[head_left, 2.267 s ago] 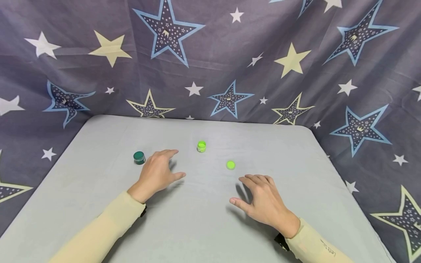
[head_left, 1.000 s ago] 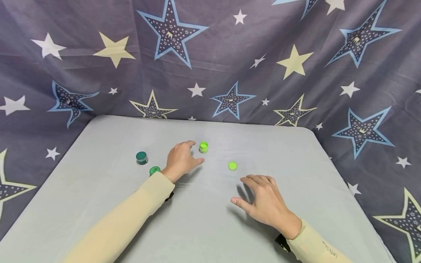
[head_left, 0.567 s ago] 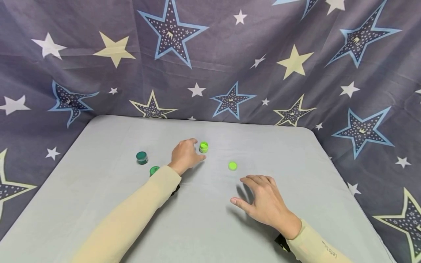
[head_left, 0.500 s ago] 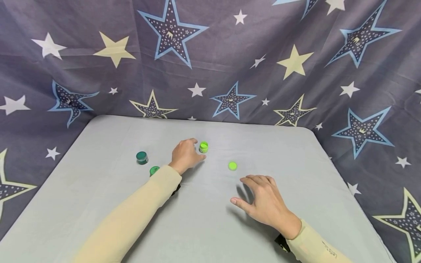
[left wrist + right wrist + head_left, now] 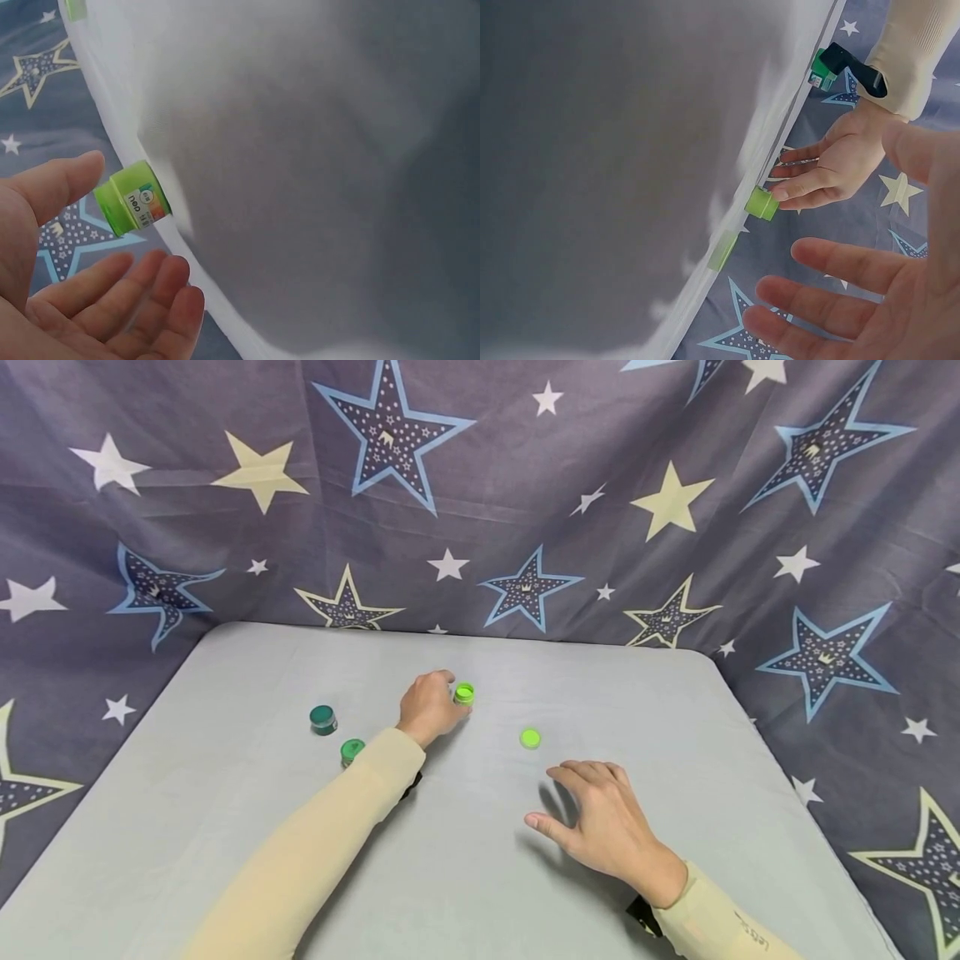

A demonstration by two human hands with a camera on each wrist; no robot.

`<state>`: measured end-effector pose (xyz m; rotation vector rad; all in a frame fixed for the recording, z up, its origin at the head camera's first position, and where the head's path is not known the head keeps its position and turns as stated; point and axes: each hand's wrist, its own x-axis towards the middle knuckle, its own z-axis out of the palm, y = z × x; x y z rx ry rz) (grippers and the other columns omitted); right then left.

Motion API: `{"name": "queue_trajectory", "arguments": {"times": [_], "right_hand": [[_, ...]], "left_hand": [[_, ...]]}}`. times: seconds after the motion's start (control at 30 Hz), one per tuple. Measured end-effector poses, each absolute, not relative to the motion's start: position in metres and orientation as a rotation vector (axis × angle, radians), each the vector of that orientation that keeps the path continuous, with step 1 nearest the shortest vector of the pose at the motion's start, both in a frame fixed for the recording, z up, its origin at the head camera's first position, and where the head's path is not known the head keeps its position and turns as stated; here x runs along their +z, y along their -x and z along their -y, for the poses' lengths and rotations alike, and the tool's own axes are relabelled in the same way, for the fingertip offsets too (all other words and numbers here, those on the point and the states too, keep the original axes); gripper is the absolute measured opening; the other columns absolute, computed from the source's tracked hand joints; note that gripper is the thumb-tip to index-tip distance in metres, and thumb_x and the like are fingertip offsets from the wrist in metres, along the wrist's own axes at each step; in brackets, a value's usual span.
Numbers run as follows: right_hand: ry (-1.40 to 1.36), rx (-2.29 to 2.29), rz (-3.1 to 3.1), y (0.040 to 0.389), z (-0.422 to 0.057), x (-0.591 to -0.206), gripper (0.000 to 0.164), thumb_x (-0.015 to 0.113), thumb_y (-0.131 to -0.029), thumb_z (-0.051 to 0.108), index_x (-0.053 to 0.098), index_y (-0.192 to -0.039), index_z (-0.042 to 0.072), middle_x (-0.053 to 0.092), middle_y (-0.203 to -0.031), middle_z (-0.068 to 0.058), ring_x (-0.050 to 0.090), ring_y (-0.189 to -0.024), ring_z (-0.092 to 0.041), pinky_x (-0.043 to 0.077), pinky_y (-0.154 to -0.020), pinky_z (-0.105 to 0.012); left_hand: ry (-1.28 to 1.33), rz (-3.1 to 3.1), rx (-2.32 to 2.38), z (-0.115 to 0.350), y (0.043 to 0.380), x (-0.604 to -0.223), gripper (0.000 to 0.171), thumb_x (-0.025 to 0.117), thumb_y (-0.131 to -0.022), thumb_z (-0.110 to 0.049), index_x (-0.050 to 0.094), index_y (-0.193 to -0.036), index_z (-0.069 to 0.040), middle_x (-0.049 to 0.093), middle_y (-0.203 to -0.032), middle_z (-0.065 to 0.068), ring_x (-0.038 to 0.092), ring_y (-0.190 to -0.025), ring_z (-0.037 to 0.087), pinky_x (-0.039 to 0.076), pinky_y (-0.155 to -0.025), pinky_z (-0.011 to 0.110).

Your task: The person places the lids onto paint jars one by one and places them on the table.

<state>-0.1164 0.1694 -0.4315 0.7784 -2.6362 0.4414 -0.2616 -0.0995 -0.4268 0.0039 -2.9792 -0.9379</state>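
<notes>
Head: left hand [image 5: 431, 706] has moved up to lime jar [image 5: 465, 694], far-middle of table [image 5: 450, 868]; looks graspable now. Right hand [image 5: 607, 814] relaxed, near-right of lime lid [image 5: 530, 738]. Left wrist: fingers spread about jar, not gripping. Right wrist: contact unclear.

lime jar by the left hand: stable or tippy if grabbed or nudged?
Lime jar: squat and standing upright, so a low nudge would probably slide it, not tip it. Small beside the left hand, so likely light. Its top looks open, with the lime lid lying apart, so tilting might spill any loose contents.
</notes>
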Motion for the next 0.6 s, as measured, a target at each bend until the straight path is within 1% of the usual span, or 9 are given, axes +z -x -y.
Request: {"name": "queue_trajectory", "arguments": {"times": [0.2, 0.43, 0.53, 0.6], "right_hand": [[-0.773, 0.445, 2.639, 0.116, -0.169, -0.431, 0.069, 0.071, -0.085, 0.069, 0.073, -0.119, 0.009, 0.072, -0.117, -0.009, 0.066, -0.109, -0.033, 0.043, -0.098, -0.055], [-0.763, 0.447, 2.662, 0.115, -0.169, -0.431, 0.07, 0.07, -0.084, 0.07, 0.073, -0.121, 0.011, 0.071, -0.119, -0.009, 0.065, -0.111, -0.033, 0.042, -0.099, -0.054], [-0.765, 0.444, 2.658, 0.115, -0.169, -0.431, 0.069, 0.071, -0.084, 0.07, 0.073, -0.121, 0.011, 0.071, -0.119, -0.009, 0.065, -0.111, -0.033, 0.043, -0.099, -0.054], [-0.765, 0.443, 2.657, 0.115, -0.169, -0.431, 0.069, 0.071, -0.084, 0.07, 0.073, -0.121, 0.011, 0.071, -0.119, -0.009, 0.065, -0.11, -0.033, 0.043, -0.099, -0.054]], "left_hand": [[-0.024, 2.986, -0.943, 0.094, 0.266, -0.428, 0.064, 0.088, -0.082, -0.023, 0.063, -0.137, -0.003, 0.066, -0.131, 0.016, 0.06, -0.124, 0.036, 0.051, -0.098, 0.048], [-0.057, 3.017, -0.922, 0.092, 0.269, -0.43, 0.061, 0.086, -0.084, -0.023, 0.063, -0.137, -0.004, 0.066, -0.13, 0.016, 0.061, -0.121, 0.034, 0.051, -0.096, 0.047], [-0.063, 3.014, -0.922, 0.093, 0.271, -0.432, 0.057, 0.086, -0.084, -0.023, 0.066, -0.135, -0.005, 0.068, -0.128, 0.015, 0.062, -0.118, 0.033, 0.051, -0.095, 0.046], [-0.059, 3.004, -0.92, 0.093, 0.273, -0.433, 0.052, 0.086, -0.084, -0.022, 0.069, -0.131, -0.007, 0.069, -0.124, 0.013, 0.064, -0.114, 0.032, 0.052, -0.093, 0.045]]}}
